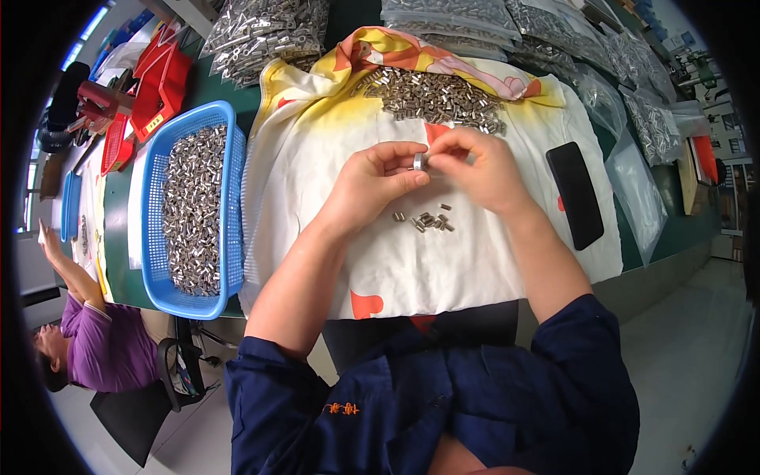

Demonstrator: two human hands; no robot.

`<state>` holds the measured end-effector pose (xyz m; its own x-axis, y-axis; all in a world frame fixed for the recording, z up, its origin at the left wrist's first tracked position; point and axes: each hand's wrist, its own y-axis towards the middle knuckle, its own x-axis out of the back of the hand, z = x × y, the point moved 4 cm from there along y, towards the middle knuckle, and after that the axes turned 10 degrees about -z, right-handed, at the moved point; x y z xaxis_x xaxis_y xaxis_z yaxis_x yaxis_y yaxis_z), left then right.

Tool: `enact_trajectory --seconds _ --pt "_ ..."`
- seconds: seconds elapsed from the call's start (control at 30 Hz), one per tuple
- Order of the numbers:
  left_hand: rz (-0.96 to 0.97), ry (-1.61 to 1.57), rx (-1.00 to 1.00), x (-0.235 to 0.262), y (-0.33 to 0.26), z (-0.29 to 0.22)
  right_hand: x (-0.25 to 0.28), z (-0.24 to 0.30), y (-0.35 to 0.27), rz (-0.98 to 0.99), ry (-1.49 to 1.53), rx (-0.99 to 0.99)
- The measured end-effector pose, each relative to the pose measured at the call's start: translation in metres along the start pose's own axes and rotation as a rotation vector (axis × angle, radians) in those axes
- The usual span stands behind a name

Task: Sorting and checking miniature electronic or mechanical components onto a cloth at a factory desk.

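My left hand [375, 180] is closed, its thumb and fingers holding a small shiny metal ring-like part [419, 161] upright over the white cloth [309, 178]. Right beside it, my right hand [484, 172] is pinched, with the fingertips close to the part; whatever they hold is too small or hidden to make out. Below both hands lies a loose cluster of small metal sleeves [430, 222]. Beyond them, a large heap of similar metal sleeves [435, 99] rests on the cloth against its bunched, patterned far edge.
At the left stands a blue plastic basket [234, 190] full of small metal pieces. A black phone [574, 195] lies on the cloth's right side. Bags of metal parts [273, 36] line the back. Red bins [162, 87] are at far left, where a person in purple [111, 344] sits.
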<state>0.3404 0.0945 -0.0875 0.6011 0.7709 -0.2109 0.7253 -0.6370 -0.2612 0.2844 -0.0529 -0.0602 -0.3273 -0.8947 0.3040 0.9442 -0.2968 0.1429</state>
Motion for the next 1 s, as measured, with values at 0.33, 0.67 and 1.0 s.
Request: enact_trajectory --seconds 0.33,0.67,1.0 --pt "0.126 0.055 0.098 -0.010 -0.011 -0.009 0.026 -0.022 0.011 -0.222 -0.675 0.123" --pt "0.168 0.009 0.097 -0.010 -0.011 -0.007 0.013 -0.018 0.008 -0.158 -0.777 0.253" --pt "0.202 -0.028 0.070 -0.009 -0.008 -0.003 0.007 -0.011 0.004 -0.149 -0.763 0.341"
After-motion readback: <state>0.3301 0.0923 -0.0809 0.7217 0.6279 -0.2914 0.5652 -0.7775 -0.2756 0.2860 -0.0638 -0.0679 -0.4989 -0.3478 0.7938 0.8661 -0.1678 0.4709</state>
